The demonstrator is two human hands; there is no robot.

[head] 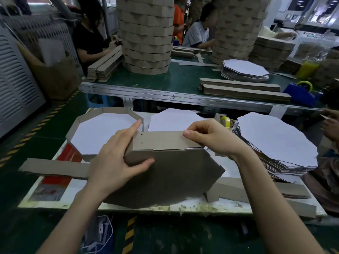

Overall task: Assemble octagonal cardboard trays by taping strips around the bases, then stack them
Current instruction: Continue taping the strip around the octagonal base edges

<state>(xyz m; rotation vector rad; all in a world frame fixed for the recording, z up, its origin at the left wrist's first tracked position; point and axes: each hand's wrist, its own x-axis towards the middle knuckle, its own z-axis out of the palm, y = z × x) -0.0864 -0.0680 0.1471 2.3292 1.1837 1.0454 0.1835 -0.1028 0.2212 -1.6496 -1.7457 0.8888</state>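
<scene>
A brown octagonal cardboard base (170,178) lies tilted, brown side up, at the middle of my white work board. A cardboard strip (161,141) is folded against its far edge. My left hand (117,158) holds the strip's left corner, thumb on the base, fingers behind the strip. My right hand (211,138) pinches the strip's top edge on the right. A finished tray (102,132) with a white inside sits at the left. A yellow tape roll (225,121) stands behind my right hand.
A pile of white-faced octagonal bases (275,142) lies at the right, another base (174,119) behind the strip. Loose strips (55,167) lie left and right on the white board (229,171). Tall tray stacks (146,33), a blue tape dispenser (300,94) and seated workers fill the green table beyond.
</scene>
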